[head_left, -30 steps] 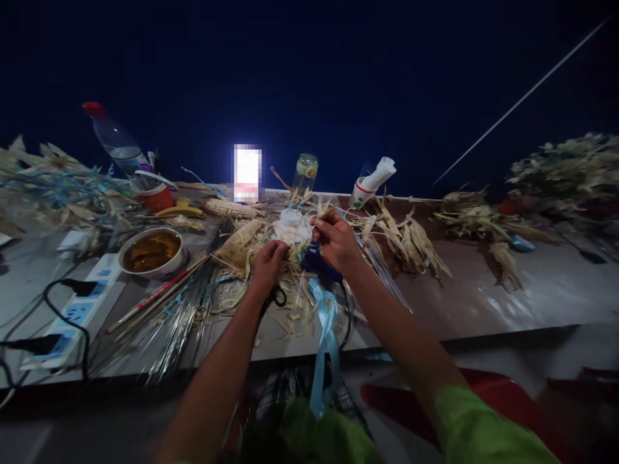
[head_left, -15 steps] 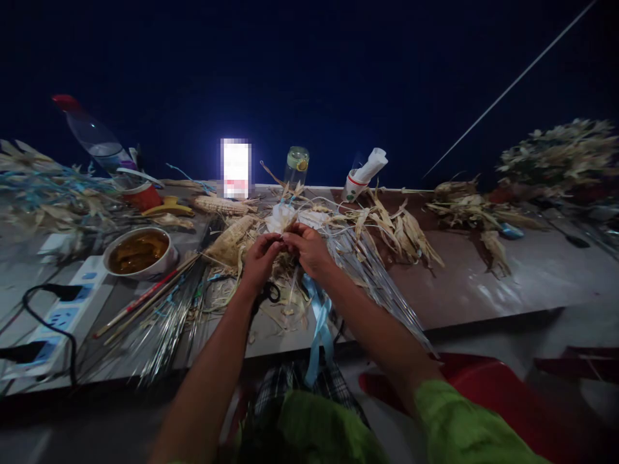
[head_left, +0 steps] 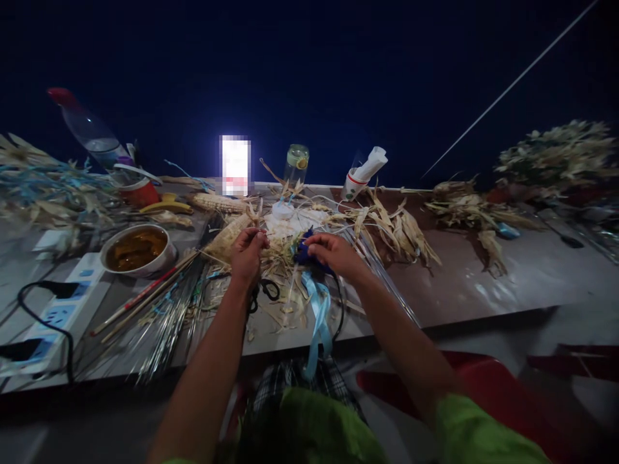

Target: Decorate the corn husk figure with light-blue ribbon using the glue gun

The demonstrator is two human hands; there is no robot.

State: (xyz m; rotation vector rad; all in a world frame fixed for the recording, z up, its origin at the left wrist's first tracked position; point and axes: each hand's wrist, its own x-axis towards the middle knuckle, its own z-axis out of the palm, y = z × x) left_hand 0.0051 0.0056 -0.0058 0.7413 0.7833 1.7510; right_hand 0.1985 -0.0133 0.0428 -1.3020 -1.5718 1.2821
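My left hand (head_left: pixel 247 252) is closed in a pinch over the pale husk pile, and whatever lies between its fingertips is too small to name. Fingers bent and a little apart, my right hand (head_left: pixel 336 252) is over a dark blue tool with a black cord, which looks like a glue gun (head_left: pixel 302 252). Black-handled scissors (head_left: pixel 269 290) rest just right of my left wrist. A light blue ribbon (head_left: pixel 318 316) hangs over the table's front edge between my forearms. Dried corn husks (head_left: pixel 232 237) lie beside and behind my left hand.
Bundled metal wires (head_left: pixel 167 328), a bowl of brown liquid (head_left: pixel 138 250) and a power strip (head_left: pixel 58 319) are on the left. Behind stand a lit screen (head_left: pixel 235 164), a jar (head_left: pixel 296 164) and a paper cup (head_left: pixel 354 184). More husks (head_left: pixel 406 232) lie right.
My hands were together at a pale piece of husk; now they have separated. The right moved right and slightly down over the blue tool, which now shows; the left moved slightly left.
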